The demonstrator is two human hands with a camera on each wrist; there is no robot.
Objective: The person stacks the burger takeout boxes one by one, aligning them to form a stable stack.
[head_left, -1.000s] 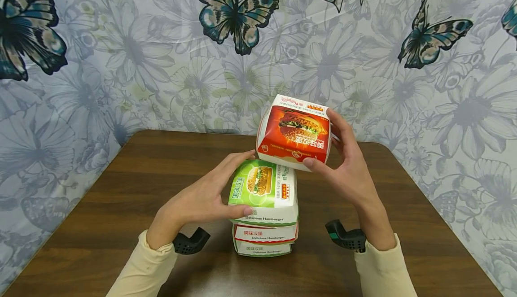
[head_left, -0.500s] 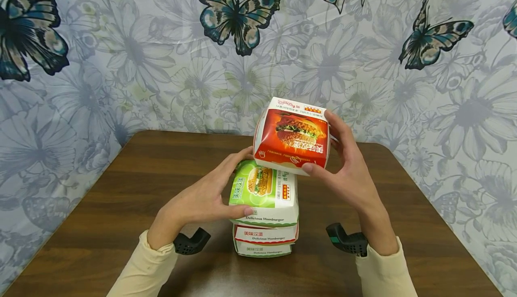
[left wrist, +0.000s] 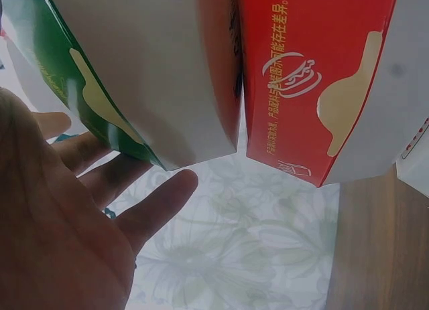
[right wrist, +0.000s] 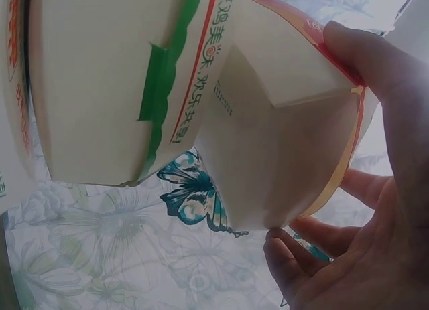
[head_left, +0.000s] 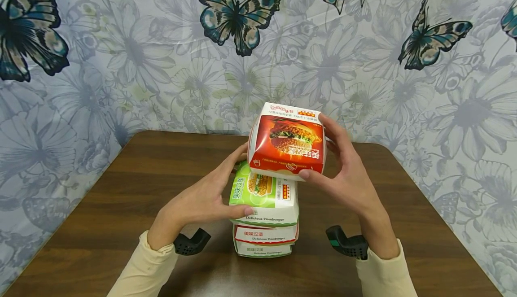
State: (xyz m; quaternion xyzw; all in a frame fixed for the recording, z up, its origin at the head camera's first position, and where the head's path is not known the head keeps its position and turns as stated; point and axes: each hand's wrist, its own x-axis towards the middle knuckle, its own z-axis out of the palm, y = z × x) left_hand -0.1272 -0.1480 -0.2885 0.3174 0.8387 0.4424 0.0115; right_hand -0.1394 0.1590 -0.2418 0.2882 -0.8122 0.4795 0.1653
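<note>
My right hand (head_left: 349, 178) grips a red hamburger box (head_left: 287, 142) by its right side, thumb at the near edge and fingers behind. This box is tilted above the back of a green hamburger box (head_left: 262, 214), partly covering its top; whether they touch is unclear. My left hand (head_left: 198, 200) holds the green box, thumb on its front and fingers at its far left; they show against it in the left wrist view. Under it are another red-trimmed box (head_left: 266, 233) and a green-trimmed box (head_left: 264, 249), stacked on the table.
The brown wooden table (head_left: 121, 198) extends around the stack. Behind it hangs a pale flowered cloth (head_left: 161, 86) with butterflies. Black devices are worn at both wrists, such as the left wrist device (head_left: 191, 242).
My right hand has brought the red box leftward and down toward me, so it covers more of the green box's top. The left hand and the stack stay nearly still.
</note>
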